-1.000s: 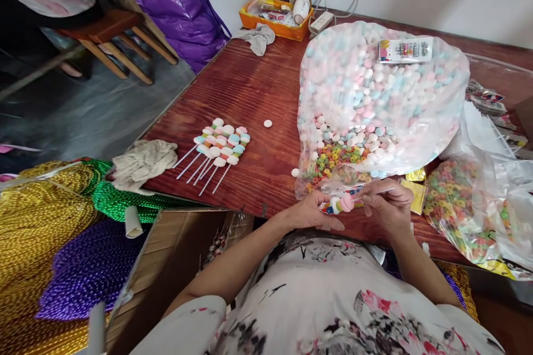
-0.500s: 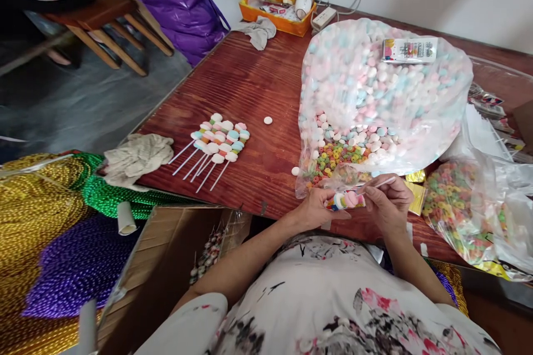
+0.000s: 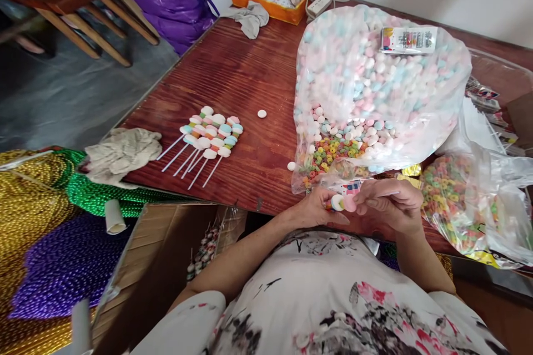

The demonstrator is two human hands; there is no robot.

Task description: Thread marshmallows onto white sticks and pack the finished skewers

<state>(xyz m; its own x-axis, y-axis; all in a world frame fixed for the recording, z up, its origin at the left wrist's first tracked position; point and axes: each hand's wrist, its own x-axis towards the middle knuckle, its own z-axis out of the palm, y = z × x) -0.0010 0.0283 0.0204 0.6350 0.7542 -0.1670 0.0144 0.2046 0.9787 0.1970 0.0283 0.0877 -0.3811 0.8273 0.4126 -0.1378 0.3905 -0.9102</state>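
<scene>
My left hand (image 3: pixel 313 209) is closed round one end of a marshmallow candy skewer (image 3: pixel 343 203), low over the table's near edge. A white and a pink marshmallow show between my hands. My right hand (image 3: pixel 395 204) pinches at the pink end, with a thin white stick (image 3: pixel 387 193) across its fingers. A printed wrapper (image 3: pixel 352 187) shows just behind the skewer; whether a finger touches it I cannot tell. Beyond my hands lies a large clear bag of marshmallows (image 3: pixel 383 89), with loose ring-shaped cereal (image 3: pixel 333 152) at its near mouth. Finished-looking candy skewers (image 3: pixel 212 133) lie left.
On the right slumps a bag of cereal rings (image 3: pixel 452 199). A printed packet (image 3: pixel 409 40) rests on the marshmallow bag. An orange tray (image 3: pixel 283 11) and grey cloth (image 3: pixel 252 19) are at the back. A crumpled cloth (image 3: pixel 122 155), bead strands (image 3: pixel 70 266) and a cardboard box (image 3: pixel 129 266) are left.
The skewer now shows in front of the printed wrapper, which framed it before. My right hand has shifted slightly right and turned. The whole view has tilted a little.
</scene>
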